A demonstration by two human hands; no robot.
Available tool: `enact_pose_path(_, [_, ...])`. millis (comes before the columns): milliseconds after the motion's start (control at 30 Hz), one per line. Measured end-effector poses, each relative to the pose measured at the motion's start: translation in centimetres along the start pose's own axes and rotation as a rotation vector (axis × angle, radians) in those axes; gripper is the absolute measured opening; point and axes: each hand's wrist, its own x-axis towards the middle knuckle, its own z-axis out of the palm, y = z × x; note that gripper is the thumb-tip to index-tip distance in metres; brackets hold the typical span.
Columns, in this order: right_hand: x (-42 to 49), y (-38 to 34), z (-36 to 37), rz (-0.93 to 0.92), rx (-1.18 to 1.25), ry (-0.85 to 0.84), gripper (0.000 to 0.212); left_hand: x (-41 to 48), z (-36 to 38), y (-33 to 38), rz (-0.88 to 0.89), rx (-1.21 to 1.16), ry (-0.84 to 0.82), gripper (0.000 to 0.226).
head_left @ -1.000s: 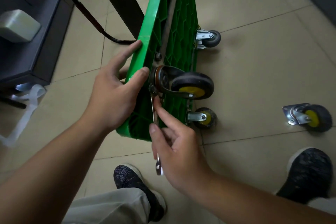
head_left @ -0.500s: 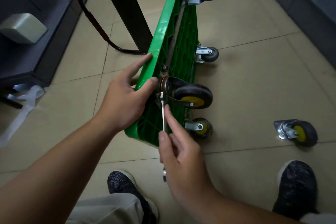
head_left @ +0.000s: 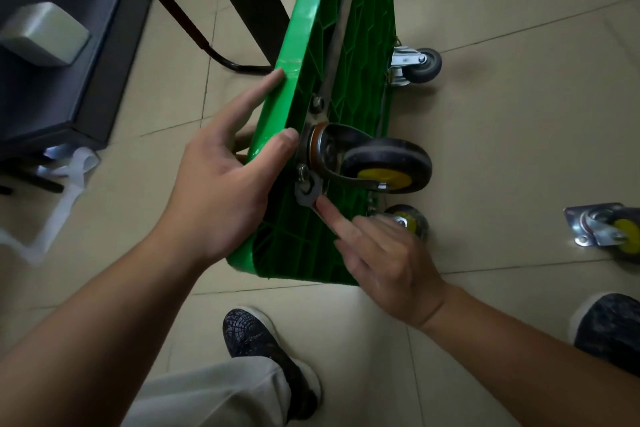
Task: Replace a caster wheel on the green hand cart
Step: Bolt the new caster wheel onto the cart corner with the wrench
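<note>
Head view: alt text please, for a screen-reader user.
A right hand holds a wrench on a bolt beside a black-and-yellow caster on a tipped-up green hand cart, whose edge the left hand grips. A loose caster lies on the tiled floor.

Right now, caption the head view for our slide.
Left hand grips the tipped green cart while right hand holds a wrench on a caster bolt.
</note>
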Motion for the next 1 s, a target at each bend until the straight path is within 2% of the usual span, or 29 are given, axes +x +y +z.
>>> enact_pose_path(267, [0.6,1.7,1.4,-0.052,0.023,0.045,0.065,-0.1,0.3,0.2,0.004,-0.065,0.014,0.053])
enact_pose_path(500, [0.1,2.9,2.2,-0.108,-0.075,0.007,0.082,-0.1,0.4,0.3,0.013,-0.067,0.013,0.054])
enact_pose_path(767, [-0.2,2.8,2.3,-0.035,0.126,-0.041,0.065,-0.1,0.4,0.2,0.022,-0.075,0.004,0.054])
enact_pose_path(1000, [0.6,2.4,2.5,0.019,0.202,-0.078,0.054,0.0,0.5,0.2,0.022,-0.076,0.015,0.056])
